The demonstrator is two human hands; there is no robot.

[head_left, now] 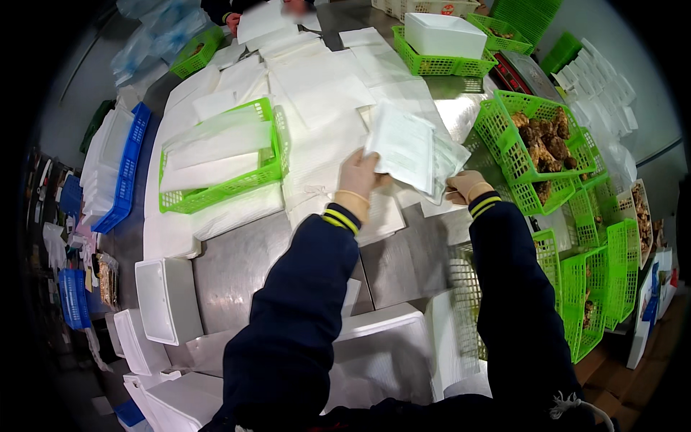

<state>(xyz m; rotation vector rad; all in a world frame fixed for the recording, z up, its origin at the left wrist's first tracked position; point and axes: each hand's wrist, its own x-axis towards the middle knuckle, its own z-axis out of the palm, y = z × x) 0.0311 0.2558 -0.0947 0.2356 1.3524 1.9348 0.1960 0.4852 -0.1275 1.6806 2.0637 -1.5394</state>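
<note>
My left hand point(358, 175), in a pale glove, is closed on the left edge of a flat white packet point(404, 146) that looks like an ice pack. A greyish, partly see-through packet point(448, 164) shows from under its right side. The fingers of my right hand point(466, 186), also gloved, pinch that packet's lower right corner. Both packets are raised over white absorbent sheets point(317, 129) spread on the metal table point(241, 248). To the left, a green basket point(223, 194) holding white sheets rests on these layers.
White foam boxes point(167, 301) stand along the near edge, one point(385, 345) by my body. Green baskets point(515, 155) of brown mushroom-like pieces point(547, 144) crowd the right. Far right, a white foam box point(445, 36) sits in a basket. Another person's hand point(232, 24) appears at the far edge.
</note>
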